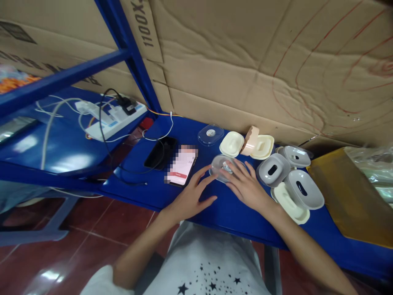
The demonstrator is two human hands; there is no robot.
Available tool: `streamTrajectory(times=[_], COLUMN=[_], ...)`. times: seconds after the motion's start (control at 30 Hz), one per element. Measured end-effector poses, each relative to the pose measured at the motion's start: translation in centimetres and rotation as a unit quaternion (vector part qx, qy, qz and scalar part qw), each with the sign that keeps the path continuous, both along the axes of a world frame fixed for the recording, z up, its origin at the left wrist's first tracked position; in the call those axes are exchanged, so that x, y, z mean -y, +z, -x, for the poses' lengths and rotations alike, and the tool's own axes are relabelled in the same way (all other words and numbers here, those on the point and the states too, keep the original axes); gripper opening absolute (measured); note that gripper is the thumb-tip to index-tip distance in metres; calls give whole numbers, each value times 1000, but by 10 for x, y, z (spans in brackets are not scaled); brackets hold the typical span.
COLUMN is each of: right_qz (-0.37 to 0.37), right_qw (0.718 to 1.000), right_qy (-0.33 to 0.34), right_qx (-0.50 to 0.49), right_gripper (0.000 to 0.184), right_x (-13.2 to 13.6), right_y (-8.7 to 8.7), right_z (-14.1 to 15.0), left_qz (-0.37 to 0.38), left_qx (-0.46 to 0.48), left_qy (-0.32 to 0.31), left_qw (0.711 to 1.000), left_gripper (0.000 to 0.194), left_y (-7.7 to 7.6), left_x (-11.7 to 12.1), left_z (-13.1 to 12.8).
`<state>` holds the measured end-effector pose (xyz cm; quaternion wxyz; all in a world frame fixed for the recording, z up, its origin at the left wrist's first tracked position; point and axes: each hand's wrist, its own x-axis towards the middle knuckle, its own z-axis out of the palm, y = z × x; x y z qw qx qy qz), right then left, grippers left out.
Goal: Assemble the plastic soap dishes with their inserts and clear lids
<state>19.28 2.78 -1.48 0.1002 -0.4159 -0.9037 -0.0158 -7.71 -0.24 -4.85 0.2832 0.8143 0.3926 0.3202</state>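
A clear plastic lid [218,163] with a small sticker lies on the blue table in front of me. My right hand [248,187] rests over its right side, fingers spread, covering part of it. With fingers apart, my left hand [193,197] reaches to the lid's left edge; whether the fingertips touch it I cannot tell. Just left is a phone [181,166] with a lit screen. Behind the lid sit a cream soap-dish-like piece [232,144] and another clear lid [210,134]. Grey oval dishes with a dark slot [274,169] stand right of my right hand.
A peach-coloured piece [250,141] leans beside a second cream dish [263,146]. A pale cream tray [290,205] lies partly under a grey dish. At right is a brown-taped box [353,200]. A black phone-like object [161,152], cables and a power strip [116,123] are left.
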Motion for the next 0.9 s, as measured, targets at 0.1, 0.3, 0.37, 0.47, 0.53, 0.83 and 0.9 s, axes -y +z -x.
streamTrajectory(times=[0.1,0.3,0.37,0.47,0.53,0.83,0.9], right_qz=[-7,-32,-50,-79,-98,-102,-86], right_qw=[1000,999,996,989,982,977,980], right_qy=[-7,-17,-43,-91,-124,-180,-173], right_qx=[4,-37,-62,-90,-102,-47,-49], right_gripper=[60,61,56,45,39,33,29], right_x=[-22,-14,-5,6,14,51,56], right_y=[6,10,8,8,9,-8,-10], right_z=[8,-8,-26,-62,-86,-108,-101], left_qz=[-68,-158,-173,-197,-212,-219,-212], left_qx=[-4,-100,-147,-215,-242,-210,-187], left_qy=[25,82,97,110,108,5,-33], left_qw=[997,979,969,950,941,953,959], left_gripper=[61,43,40,40,39,34,34], left_y=[7,45,58,76,87,93,82], left_x=[-2,-35,-55,-90,-110,-76,-51], left_z=[2,17,20,18,10,-48,-57])
